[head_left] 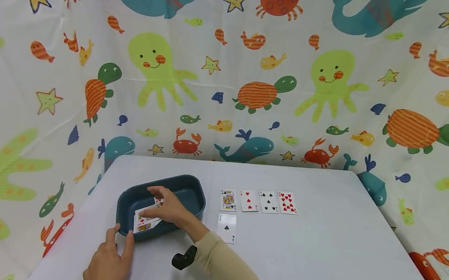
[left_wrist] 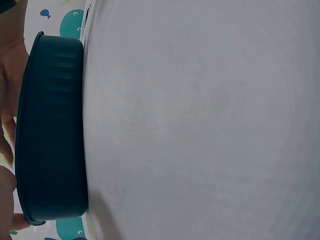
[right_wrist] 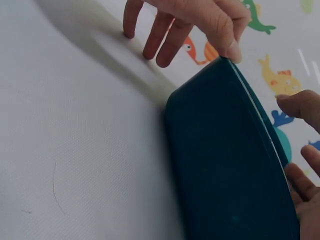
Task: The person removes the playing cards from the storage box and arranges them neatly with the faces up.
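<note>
The right hand [head_left: 171, 208], fingers parted, hangs over cards [head_left: 142, 225] in the tray [head_left: 192, 195]. The left hand [head_left: 110, 262], unclenched, touches its near-left corner.

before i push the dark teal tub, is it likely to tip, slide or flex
The dark teal tub would probably slide rather than tip, since it looks low and broad. Its even, unsagging rim suggests it is fairly stiff. The playing cards inside may shift, as they seem to lie loose.
</note>
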The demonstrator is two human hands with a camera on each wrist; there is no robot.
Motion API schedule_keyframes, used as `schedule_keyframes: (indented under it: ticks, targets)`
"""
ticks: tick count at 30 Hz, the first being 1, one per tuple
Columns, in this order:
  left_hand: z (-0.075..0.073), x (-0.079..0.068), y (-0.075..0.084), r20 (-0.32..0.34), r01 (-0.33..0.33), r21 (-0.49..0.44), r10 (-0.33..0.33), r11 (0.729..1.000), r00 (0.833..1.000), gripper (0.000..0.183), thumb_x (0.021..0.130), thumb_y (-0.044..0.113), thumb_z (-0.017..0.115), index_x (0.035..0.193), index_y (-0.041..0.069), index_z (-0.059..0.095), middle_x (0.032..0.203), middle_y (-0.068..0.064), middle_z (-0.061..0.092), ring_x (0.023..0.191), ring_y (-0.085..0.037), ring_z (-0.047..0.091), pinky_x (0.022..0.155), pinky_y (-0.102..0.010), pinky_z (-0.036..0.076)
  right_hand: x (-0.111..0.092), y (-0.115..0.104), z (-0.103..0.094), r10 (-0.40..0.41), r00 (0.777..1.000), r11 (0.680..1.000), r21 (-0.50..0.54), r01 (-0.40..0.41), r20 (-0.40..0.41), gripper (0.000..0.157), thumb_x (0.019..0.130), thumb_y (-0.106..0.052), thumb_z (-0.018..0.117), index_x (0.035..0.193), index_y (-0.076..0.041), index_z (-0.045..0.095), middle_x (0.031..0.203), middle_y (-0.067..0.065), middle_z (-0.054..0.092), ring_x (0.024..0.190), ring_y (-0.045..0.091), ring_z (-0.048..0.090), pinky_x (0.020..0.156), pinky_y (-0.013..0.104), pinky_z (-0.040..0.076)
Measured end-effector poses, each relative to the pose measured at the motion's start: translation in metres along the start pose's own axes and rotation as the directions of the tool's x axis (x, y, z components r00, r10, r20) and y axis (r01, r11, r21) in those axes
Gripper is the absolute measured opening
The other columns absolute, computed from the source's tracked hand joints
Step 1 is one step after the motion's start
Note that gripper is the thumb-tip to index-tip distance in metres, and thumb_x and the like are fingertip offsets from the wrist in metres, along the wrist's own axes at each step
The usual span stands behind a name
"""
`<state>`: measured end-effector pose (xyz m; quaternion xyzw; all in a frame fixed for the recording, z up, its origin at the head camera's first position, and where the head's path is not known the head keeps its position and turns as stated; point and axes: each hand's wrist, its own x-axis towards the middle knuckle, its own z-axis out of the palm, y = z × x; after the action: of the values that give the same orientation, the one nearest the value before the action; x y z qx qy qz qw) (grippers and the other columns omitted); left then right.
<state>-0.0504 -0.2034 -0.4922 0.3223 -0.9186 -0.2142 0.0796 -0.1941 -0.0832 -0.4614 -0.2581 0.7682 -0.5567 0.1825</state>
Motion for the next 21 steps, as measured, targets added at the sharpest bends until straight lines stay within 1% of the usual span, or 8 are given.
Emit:
schedule_keyframes:
  ticks: [5, 8, 10, 13, 16, 21]
  targets:
    - [0.001, 0.001, 0.0, -0.001, -0.002, -0.01, 0.002, 1.0, 1.0, 0.059, 0.103, 0.048, 0.052, 0.145, 0.008, 0.039, 0.11, -0.033, 0.063, 0.098, -0.051, 0.063, 0.082, -0.071, 0.048, 0.006, 0.002, 0.004, 0.014, 1.0, 0.988, -0.152, -0.015, -0.009, 0.069, 0.082, -0.023, 0.088, 0.143, -0.016, 0.057, 0.142, 0.002, 0.057, 0.131, 0.018, 0.053, 0.106, 0.031, 0.046]
    - [0.001, 0.001, 0.0, -0.002, -0.001, -0.009, 0.001, 1.0, 1.0, 0.059, 0.103, 0.047, 0.052, 0.145, 0.009, 0.039, 0.11, -0.033, 0.064, 0.098, -0.051, 0.064, 0.082, -0.07, 0.048, 0.01, 0.004, 0.008, 0.029, 0.999, 0.967, -0.253, -0.034, -0.023, 0.069, 0.08, -0.027, 0.089, 0.141, -0.017, 0.059, 0.137, 0.003, 0.058, 0.123, 0.014, 0.055, 0.101, 0.03, 0.048]
    - [0.002, 0.001, 0.0, 0.001, 0.002, -0.008, -0.002, 1.0, 1.0, 0.059, 0.104, 0.048, 0.051, 0.145, 0.009, 0.039, 0.109, -0.033, 0.064, 0.098, -0.051, 0.064, 0.081, -0.07, 0.048, 0.012, 0.004, 0.012, 0.037, 0.998, 0.944, -0.325, -0.049, -0.042, 0.069, 0.079, -0.03, 0.09, 0.14, -0.017, 0.06, 0.135, 0.002, 0.059, 0.119, 0.013, 0.054, 0.099, 0.029, 0.049]
    - [0.001, 0.001, 0.0, -0.002, 0.005, -0.008, -0.005, 1.0, 1.0, 0.059, 0.104, 0.048, 0.051, 0.146, 0.009, 0.039, 0.111, -0.033, 0.063, 0.099, -0.051, 0.063, 0.082, -0.07, 0.048, 0.015, 0.003, 0.018, 0.044, 0.996, 0.892, -0.446, -0.071, -0.072, 0.069, 0.078, -0.036, 0.089, 0.138, -0.016, 0.062, 0.133, 0.002, 0.059, 0.118, 0.012, 0.054, 0.097, 0.029, 0.051]
    - [0.001, 0.0, 0.001, -0.008, 0.004, -0.008, -0.004, 1.0, 1.0, 0.058, 0.104, 0.048, 0.052, 0.146, 0.01, 0.039, 0.111, -0.033, 0.063, 0.099, -0.051, 0.063, 0.082, -0.07, 0.049, 0.018, 0.002, 0.024, 0.049, 0.993, 0.821, -0.563, -0.099, -0.103, 0.069, 0.078, -0.042, 0.087, 0.138, -0.018, 0.062, 0.134, 0.001, 0.059, 0.121, 0.014, 0.054, 0.098, 0.029, 0.051]
    - [0.0, 0.0, 0.001, -0.009, 0.003, -0.004, -0.003, 1.0, 1.0, 0.059, 0.104, 0.048, 0.052, 0.146, 0.009, 0.039, 0.11, -0.033, 0.063, 0.098, -0.051, 0.064, 0.08, -0.069, 0.049, 0.021, -0.002, 0.029, 0.062, 0.99, 0.704, -0.698, -0.133, -0.126, 0.07, 0.077, -0.052, 0.086, 0.134, -0.019, 0.063, 0.127, -0.001, 0.059, 0.111, 0.013, 0.053, 0.091, 0.026, 0.051]
